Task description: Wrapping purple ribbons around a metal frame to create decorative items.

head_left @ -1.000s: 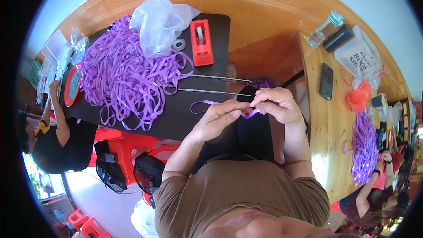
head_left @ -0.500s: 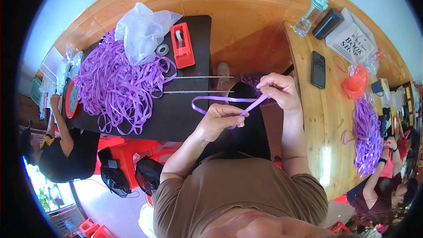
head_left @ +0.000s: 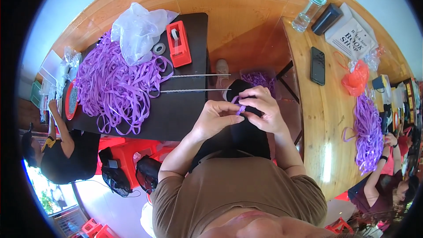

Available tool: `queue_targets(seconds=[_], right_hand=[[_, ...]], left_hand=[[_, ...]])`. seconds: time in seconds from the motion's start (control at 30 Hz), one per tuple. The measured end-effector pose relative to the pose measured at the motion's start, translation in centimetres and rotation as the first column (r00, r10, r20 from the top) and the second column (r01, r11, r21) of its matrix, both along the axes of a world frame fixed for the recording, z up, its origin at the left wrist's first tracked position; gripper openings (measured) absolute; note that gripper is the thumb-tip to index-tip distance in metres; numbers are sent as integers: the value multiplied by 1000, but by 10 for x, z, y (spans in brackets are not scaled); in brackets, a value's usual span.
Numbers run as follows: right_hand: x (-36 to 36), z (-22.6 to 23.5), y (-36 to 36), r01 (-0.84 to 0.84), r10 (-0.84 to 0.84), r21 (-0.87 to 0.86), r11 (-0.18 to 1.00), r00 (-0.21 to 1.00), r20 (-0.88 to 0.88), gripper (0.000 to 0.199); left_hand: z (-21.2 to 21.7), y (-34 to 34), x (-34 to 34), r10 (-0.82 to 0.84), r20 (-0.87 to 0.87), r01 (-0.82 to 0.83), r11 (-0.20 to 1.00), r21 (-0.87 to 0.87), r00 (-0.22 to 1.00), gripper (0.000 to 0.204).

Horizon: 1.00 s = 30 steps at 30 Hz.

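The left hand (head_left: 219, 118) pinches a purple ribbon (head_left: 241, 109) — out to the right of the ribbon pile (head_left: 119, 83) — and the right hand (head_left: 263, 109) curls against it, its grip hard to tell.

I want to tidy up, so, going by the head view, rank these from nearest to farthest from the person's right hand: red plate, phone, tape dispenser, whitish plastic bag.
From the right hand:
1. Phone: right, on the wooden table.
2. Tape dispenser: left, on the dark table.
3. Whitish plastic bag: farther left.
4. Red plate: far left.
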State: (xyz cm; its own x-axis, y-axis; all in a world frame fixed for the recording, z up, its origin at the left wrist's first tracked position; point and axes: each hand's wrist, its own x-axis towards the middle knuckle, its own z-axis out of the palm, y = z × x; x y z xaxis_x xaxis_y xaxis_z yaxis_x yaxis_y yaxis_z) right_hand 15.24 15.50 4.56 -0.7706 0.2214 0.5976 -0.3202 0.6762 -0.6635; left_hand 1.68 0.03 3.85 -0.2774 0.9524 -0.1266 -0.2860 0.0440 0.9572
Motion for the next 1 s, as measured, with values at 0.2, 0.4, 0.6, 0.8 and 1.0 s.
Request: queue_targets(seconds=[0.2, 0.4, 0.6, 0.8, 1.0], right_hand=[[-8, -14, -4, 139, -102, 240, 961, 982, -158, 35], [-10, -10, -8, 211, -167, 339, 917, 974, -156, 36], [-23, -46, 15, 317, -256, 349, 882, 943, -211, 26], [-61, -70, 35, 345, -265, 341, 875, 928, -261, 24], [-98, -76, 54, 365, -237, 369, 855, 907, -347, 27]], left_hand=[[2, -3, 3, -5, 66, 2, 999, 49, 998, 19], [-18, -5, 13, 69, 120, -80, 993, 89, 990, 20], [-53, 9, 36, 274, 303, -275, 961, -38, 913, 18], [-98, 39, 32, 501, 238, -523, 851, 37, 832, 20], [-106, 52, 19, 573, 234, -603, 793, 80, 785, 20]])
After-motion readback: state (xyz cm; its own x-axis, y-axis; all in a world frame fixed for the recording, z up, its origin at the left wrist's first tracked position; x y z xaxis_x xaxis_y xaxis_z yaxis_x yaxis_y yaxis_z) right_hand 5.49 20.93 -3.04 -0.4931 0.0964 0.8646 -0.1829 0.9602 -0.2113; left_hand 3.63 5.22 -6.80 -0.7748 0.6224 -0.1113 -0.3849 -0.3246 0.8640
